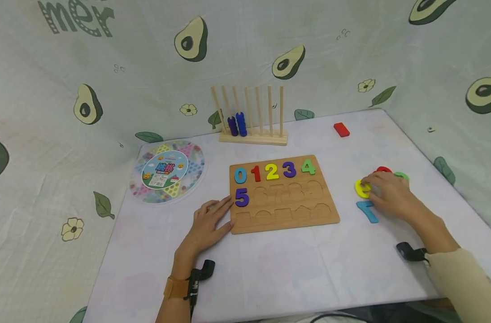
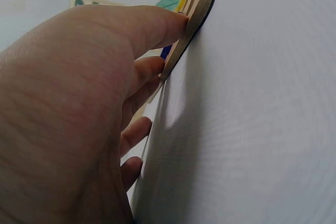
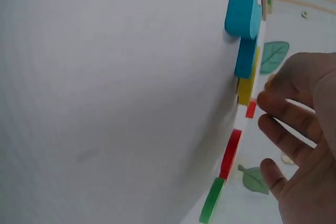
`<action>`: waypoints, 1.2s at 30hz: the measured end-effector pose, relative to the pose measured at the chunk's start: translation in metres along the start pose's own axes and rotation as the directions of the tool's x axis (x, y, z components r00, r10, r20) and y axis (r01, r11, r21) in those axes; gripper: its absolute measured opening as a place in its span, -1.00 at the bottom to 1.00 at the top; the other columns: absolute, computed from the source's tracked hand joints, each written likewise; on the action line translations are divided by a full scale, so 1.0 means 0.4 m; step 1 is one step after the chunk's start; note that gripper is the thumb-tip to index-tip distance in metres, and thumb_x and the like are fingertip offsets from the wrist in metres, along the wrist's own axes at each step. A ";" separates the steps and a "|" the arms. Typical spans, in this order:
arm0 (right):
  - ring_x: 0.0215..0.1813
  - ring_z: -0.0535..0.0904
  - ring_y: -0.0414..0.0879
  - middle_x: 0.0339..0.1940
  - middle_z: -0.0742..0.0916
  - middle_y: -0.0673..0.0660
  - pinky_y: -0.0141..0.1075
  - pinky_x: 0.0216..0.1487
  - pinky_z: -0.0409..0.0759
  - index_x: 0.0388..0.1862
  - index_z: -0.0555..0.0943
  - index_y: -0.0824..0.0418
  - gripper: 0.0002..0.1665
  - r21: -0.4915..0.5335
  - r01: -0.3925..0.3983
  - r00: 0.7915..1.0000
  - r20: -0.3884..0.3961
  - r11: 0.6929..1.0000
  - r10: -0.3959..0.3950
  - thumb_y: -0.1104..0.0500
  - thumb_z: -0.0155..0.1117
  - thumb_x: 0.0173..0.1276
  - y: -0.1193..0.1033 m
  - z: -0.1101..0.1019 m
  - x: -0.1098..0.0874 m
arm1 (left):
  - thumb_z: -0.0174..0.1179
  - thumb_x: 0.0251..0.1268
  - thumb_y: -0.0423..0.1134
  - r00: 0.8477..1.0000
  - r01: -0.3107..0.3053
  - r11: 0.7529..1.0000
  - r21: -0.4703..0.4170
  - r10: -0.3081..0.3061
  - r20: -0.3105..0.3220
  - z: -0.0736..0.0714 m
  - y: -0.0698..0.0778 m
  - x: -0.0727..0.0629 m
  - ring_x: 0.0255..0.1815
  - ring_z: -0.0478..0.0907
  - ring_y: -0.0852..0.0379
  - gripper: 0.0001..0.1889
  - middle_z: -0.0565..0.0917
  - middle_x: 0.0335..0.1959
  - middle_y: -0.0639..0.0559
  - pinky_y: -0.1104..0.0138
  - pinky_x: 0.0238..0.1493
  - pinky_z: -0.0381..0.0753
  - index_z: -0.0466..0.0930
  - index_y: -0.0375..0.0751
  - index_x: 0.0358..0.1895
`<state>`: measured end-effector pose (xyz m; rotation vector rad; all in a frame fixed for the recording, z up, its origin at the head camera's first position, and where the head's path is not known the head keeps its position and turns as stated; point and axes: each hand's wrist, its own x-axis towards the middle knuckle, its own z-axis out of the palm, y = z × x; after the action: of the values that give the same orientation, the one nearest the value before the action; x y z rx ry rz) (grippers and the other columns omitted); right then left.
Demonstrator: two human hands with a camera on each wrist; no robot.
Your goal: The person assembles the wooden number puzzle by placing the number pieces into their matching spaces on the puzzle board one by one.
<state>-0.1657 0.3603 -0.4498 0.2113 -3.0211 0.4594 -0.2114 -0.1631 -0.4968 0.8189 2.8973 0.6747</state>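
A wooden number board (image 1: 285,220) lies mid-table. Digits 0 (image 1: 240,175), 1, 2, 3 and 4 fill its top row; a purple 5 (image 1: 241,197) sits at the left of the second row. My left hand (image 1: 206,226) rests at the board's left edge, its thumb and fingertips touching the rim in the left wrist view. Over at the right, my right hand (image 1: 390,197) is above loose digits, fingers bent near a yellow piece (image 1: 361,190). A blue 7 (image 1: 367,211) lies just below it. Red (image 3: 230,153) and green (image 3: 212,201) pieces are partly hidden behind that hand.
Behind the board stands a wooden peg rack (image 1: 253,138) with dark blue beads on two pegs. A round, colourful game box (image 1: 168,172) lies at the left. Near the back right is a red block (image 1: 341,129). Patterned cloth hangs behind the table.
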 end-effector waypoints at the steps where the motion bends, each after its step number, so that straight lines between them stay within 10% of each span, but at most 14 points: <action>1: 0.25 0.31 0.36 0.17 0.55 0.38 0.37 0.14 0.15 0.12 0.59 0.34 -0.57 -0.008 -0.011 1.000 0.028 1.000 0.011 0.35 0.31 0.24 0.009 -0.001 0.000 | 0.08 0.43 0.19 1.000 0.000 1.000 -0.001 0.000 0.000 0.000 0.000 0.000 0.48 0.10 -0.04 -0.31 0.17 0.57 0.26 -0.09 0.33 0.05 0.18 0.20 0.57; 8: 0.35 0.13 0.44 0.33 0.45 0.43 0.43 0.13 -0.01 0.37 0.42 0.32 -0.27 0.016 -0.054 0.990 0.129 0.998 0.052 0.12 0.43 0.28 0.040 0.003 -0.003 | 0.07 0.43 0.21 1.000 0.000 1.000 0.005 0.000 0.004 -0.003 0.001 0.006 0.47 0.10 -0.03 -0.31 0.17 0.57 0.26 -0.08 0.32 0.05 0.18 0.20 0.57; 15: 0.22 0.35 0.34 0.12 0.63 0.37 0.36 0.17 0.08 0.21 0.57 0.31 -0.31 -0.049 -0.014 0.999 0.046 0.999 0.016 0.04 0.55 0.15 0.029 0.005 0.006 | 0.06 0.43 0.22 1.000 0.006 1.000 0.004 -0.006 0.002 -0.004 -0.001 0.007 0.47 0.10 -0.01 -0.31 0.17 0.57 0.28 -0.07 0.31 0.07 0.18 0.22 0.57; 24: 0.07 0.47 0.34 0.10 0.59 0.46 0.32 0.12 0.42 0.34 0.40 0.45 -0.44 0.121 -0.128 0.989 0.087 0.984 0.118 0.07 0.03 0.56 0.014 -0.020 0.017 | 0.08 0.43 0.19 1.000 0.005 1.000 -0.010 -0.005 0.003 0.001 -0.002 0.003 0.48 0.09 -0.02 -0.31 0.16 0.57 0.29 -0.06 0.32 0.04 0.18 0.22 0.57; 36: 0.22 0.33 0.40 0.23 0.51 0.47 0.36 0.16 0.24 0.35 0.37 0.46 -0.16 -0.005 -0.071 0.996 0.054 0.997 0.071 0.02 0.47 0.26 0.042 0.015 0.046 | 0.06 0.43 0.23 1.000 0.010 1.000 -0.001 -0.010 0.015 0.001 -0.002 0.006 0.48 0.08 -0.01 -0.31 0.15 0.58 0.30 -0.07 0.31 0.05 0.18 0.23 0.57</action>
<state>-0.1866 0.3722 -0.4585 0.1190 -3.0907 0.4616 -0.2136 -0.1623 -0.4973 0.8058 2.8856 0.6662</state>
